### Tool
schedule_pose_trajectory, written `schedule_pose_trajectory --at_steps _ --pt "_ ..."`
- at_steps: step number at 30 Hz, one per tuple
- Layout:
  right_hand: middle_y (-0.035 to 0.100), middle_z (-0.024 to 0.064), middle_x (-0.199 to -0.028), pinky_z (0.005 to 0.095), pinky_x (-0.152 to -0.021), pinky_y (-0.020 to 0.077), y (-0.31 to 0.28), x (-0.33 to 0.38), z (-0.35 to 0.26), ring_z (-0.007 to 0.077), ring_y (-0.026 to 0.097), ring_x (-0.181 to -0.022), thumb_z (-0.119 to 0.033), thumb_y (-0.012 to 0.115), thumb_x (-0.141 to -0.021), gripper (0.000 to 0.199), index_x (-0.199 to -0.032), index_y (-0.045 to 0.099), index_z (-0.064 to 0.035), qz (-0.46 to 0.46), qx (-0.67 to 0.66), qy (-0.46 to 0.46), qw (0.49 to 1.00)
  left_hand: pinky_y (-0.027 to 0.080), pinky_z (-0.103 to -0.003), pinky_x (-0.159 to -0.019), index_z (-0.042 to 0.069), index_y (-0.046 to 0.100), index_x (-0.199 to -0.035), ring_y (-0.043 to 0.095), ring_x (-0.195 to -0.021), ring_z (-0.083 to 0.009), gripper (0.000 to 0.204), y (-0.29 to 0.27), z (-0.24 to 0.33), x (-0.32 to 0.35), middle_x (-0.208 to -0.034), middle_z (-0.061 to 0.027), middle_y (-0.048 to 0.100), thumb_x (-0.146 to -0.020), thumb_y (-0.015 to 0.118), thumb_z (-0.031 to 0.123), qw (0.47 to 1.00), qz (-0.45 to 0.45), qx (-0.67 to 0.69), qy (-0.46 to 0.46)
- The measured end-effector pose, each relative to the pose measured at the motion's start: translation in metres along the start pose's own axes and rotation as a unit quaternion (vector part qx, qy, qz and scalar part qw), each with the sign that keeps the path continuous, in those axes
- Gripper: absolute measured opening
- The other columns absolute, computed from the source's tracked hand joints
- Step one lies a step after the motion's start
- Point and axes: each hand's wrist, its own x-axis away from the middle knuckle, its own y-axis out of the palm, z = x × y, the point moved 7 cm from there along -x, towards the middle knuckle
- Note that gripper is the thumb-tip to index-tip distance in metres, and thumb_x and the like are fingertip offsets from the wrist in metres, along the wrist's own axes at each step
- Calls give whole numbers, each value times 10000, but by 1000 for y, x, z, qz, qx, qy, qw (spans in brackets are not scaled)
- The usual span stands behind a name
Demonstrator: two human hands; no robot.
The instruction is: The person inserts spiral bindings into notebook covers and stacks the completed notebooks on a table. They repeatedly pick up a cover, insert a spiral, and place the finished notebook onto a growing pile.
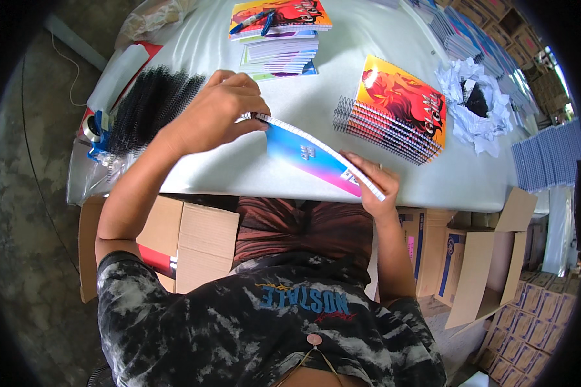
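Now | step: binding notebook [316, 158], looks like coil going in | L hand [216, 113] pinches spine end at 10 o'clock | R hand [374, 184] clamped on 4 o'clock corner | next: likely steady twist along holes | black coils [148, 106] at 9

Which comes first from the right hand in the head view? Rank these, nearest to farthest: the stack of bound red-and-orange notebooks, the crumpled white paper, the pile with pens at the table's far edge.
From the right hand:
1. Stack of bound red-and-orange notebooks, just beyond it on the table.
2. Crumpled white paper, farther right.
3. Pile with pens, at the far edge, to the left.
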Motion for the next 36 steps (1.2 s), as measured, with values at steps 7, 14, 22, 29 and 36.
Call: schedule_pose_trajectory --at_steps 7,14,22,29,36 --pt "650 191 -1010 320 -809 514 14 1 -19 279 651 -929 8 614 -775 284 -1058 632 29 21 49 -62 997 22 -615 -1039 41 309 -1378 130 -1345 -434 961 81 -3 47 -1437 -235 241 -726 425 736 968 214 -128 -41" --pt "663 175 -965 336 -764 527 33 6 -36 271 667 -863 -27 668 -731 293 -1022 650 6 6 72 -115 991 -61 -615 -1024 -52 117 -1400 -96 -1346 -439 1062 44 -15 57 -1457 -296 -2 -762 325 771 885 426 -186 -1" --pt "665 163 -961 330 -745 530 39 2 -41 271 666 -845 -26 687 -707 309 -1013 655 4 -11 65 -129 989 7 -528 -1073 -92 226 -1349 86 -1333 -413 944 18 3 67 -1407 -270 169 -831 272 696 827 510 -235 34" --pt "658 164 -983 336 -749 531 41 3 -34 274 661 -869 -32 691 -712 345 -1052 640 0 -5 44 -124 991 74 -540 -1083 -72 355 -1285 249 -1278 -456 998 101 53 84 -1327 -281 341 -728 448 751 909 361 -141 155" --pt "659 160 -989 339 -776 520 46 -1 -22 267 658 -886 -32 693 -717 345 -1056 639 6 20 15 -101 995 150 -571 -1041 19 335 -1357 196 -1291 -465 1015 118 31 83 -1392 -264 256 -704 409 792 936 349 7 52"
